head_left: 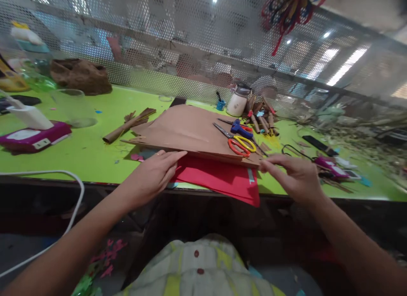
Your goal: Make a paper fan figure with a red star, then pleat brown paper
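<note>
A stack of large brown paper sheets (190, 126) lies across the middle of the green table, its near edge slightly raised. My left hand (155, 173) is at the left part of that edge, fingers along it and the thumb below. At the near right corner, my right hand (292, 175) pinches the brown paper between thumb and fingers. A red sheet (219, 177) sticks out from beneath, overhanging the table front. On top of the brown paper rest scissors with red and yellow handles (243, 145) and a blue-handled tool (239, 127).
Rolled brown pieces (127, 125) lie to the left, near a clear plastic cup (74, 109) and a purple power strip (34, 135). Behind the paper stand a white jar (238, 101) and a small blue pot (220, 104). Another purple power strip (330, 166) sits at the right.
</note>
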A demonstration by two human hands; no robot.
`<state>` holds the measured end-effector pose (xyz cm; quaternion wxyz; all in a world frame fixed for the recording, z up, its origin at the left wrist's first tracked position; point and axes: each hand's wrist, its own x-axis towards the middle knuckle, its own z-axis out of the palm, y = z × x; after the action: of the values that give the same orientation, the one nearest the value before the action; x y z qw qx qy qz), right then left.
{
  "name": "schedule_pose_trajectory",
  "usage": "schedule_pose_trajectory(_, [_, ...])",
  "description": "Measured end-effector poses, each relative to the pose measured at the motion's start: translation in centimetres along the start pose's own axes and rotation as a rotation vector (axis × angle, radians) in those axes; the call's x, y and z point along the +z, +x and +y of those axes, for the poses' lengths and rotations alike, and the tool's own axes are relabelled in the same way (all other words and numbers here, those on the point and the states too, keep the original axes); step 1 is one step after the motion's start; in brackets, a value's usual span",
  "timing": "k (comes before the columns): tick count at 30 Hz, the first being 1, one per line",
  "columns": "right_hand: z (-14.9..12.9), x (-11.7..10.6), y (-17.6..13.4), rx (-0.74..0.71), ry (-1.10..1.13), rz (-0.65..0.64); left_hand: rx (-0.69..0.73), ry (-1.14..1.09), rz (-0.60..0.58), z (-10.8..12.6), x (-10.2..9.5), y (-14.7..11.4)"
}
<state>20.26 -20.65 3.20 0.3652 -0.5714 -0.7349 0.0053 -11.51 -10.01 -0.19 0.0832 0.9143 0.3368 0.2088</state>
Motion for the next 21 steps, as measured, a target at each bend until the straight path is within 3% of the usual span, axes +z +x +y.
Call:
schedule_pose_trajectory(4, [0.3, 1.4, -3.1, -0.145, -0.03, -0.265, -0.054, -0.046, 0.02, 0.1, 0.4, 0.6])
schedule_pose_trajectory(6, [0.7, 2.5, -3.9, -0.161, -0.09, -0.337, -0.073, -0.07, 0.027, 0.0, 0.6, 0.8])
schedule_pose_trajectory(13, [2.4, 4.3, -3.5, -0.194, 0.062, -0.226, -0.111, -0.109, 0.05, 0.2, 1.1, 0.8])
schedule_pose_trajectory(17, [3.1, 3.7, -1.7, -0.021, 0.166, -0.167, -0.089, -0.158, 0.045, 0.3, 0.8, 0.9])
schedule_pose_trajectory(21, [4.3, 2.7, 1.1, 0.148, 0.197, -0.193, -0.128, -0.2, 0.109, 0.4, 0.2, 1.3])
